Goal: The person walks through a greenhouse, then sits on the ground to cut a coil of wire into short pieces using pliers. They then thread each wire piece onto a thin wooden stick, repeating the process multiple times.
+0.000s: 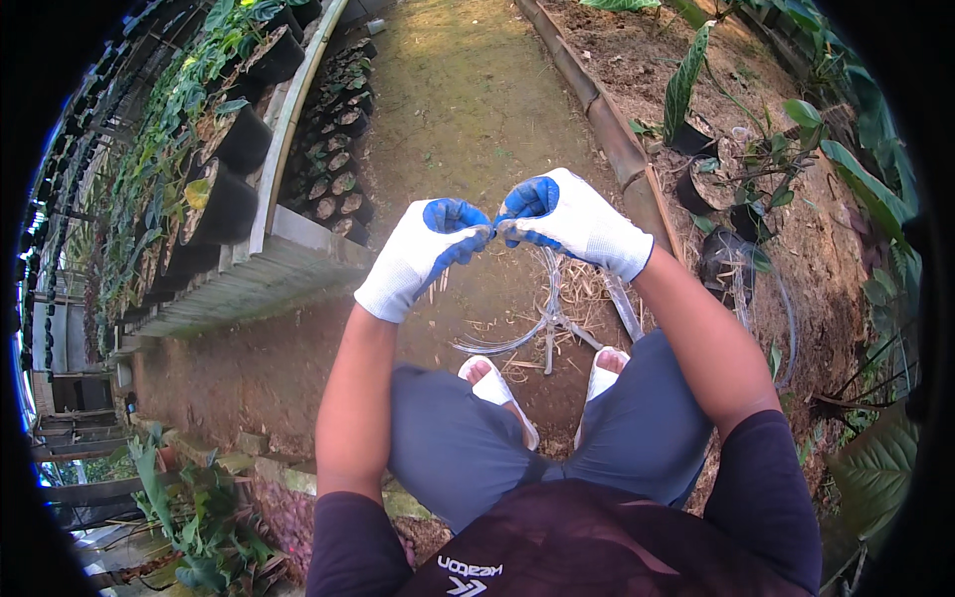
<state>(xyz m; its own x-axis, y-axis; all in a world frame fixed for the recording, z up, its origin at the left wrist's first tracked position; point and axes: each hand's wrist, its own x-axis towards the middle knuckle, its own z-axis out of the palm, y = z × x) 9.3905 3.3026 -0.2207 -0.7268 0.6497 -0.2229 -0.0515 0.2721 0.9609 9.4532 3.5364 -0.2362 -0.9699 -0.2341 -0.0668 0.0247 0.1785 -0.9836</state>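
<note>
Tubing [553,286], clear and branching where it meets the ground, lies at five o'clock from the meeting hands, among straw [589,289]; whether its upper end reaches them I cannot tell. Both hands wear white gloves with blue palms and meet tip to tip. The left hand [430,249], coming from seven o'clock, is curled into a closed pinch; the right hand [569,221], from four o'clock, is pinched likewise. Whatever may sit between the fingertips is too small to make out. A white sandal [491,386] shows at six o'clock, black pots [219,204] toward nine, and the path [453,99] at twelve.
</note>
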